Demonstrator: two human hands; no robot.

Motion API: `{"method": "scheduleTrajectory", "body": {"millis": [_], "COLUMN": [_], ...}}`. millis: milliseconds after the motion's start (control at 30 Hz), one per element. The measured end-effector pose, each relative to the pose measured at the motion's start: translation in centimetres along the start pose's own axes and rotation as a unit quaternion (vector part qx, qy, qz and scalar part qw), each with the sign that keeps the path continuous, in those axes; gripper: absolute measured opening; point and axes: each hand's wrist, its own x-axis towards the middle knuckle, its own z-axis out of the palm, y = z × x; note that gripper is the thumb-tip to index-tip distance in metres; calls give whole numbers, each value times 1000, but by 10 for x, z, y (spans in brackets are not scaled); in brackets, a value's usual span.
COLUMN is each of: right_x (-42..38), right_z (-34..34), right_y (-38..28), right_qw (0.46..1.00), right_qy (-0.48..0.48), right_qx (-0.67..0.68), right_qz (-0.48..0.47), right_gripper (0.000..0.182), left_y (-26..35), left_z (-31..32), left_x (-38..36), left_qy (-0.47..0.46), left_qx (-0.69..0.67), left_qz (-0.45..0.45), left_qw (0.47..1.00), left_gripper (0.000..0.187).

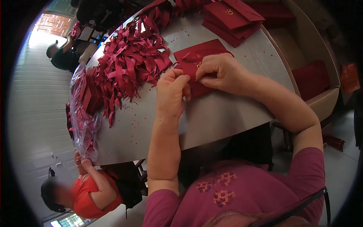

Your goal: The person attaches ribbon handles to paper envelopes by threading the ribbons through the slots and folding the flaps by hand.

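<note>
A red paper gift bag with gold lettering lies flat on the table, a red ribbon across its upper part. My left hand is at the bag's left edge, thumb and fingers closed in a pinch. Over the bag's right side, my right hand is also pinched closed, its fingertips close to my left thumb. What either hand pinches is too small or hidden to make out. Left of my hands spreads a large heap of cut red ribbons.
Several stacked red bags sit at the table's far right. An open cardboard box holding red items stands beside the table. Clear plastic wrap covers more bags at left. A person in orange and another in dark green are nearby.
</note>
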Motion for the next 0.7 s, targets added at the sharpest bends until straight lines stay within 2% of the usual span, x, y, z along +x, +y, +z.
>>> {"method": "scheduleTrajectory", "body": {"millis": [267,300,333,367,433,467,500,533,600,667,700], "right_x": [-1,-2,-4,-5,-8,-8,-7,-6,-4,-3,-2], "right_z": [1,4,7,10,13,14,13,12,10,6,4], "right_y": [-8,-9,-9,-9,-9,-9,-9,-8,-9,-12,-10], "right_qw": [994,994,985,971,969,967,967,975,981,995,995], "right_qy": [-8,-9,-24,-39,-45,-51,-52,-15,20,21,20], "right_qx": [-105,-105,-166,-227,-237,-248,-248,-218,-189,10,9], "right_qz": [-29,-28,-46,-64,-50,-37,-38,-38,-36,101,100], "right_gripper": [8,8,7,7,7,8,8,8,9,12,12], "left_y": [-3,-3,-4,-3,-1,-2,-4,-5,-4,-5,-6], "left_z": [7,9,11,15,21,20,17,14,8,4,2], "left_x": [-3,-5,-6,-8,-11,-10,-9,-7,-6,-5,-5], "left_qy": [-38,-26,-15,-14,23,24,-1,-27,-34,-42,-47], "left_qx": [41,97,153,152,228,228,147,64,12,-41,-35], "left_qz": [18,29,40,39,48,48,35,22,4,-14,-13], "left_qw": [998,995,987,987,972,972,989,997,999,998,998], "left_gripper": [15,15,15,15,14,14,14,15,16,18,20]}}
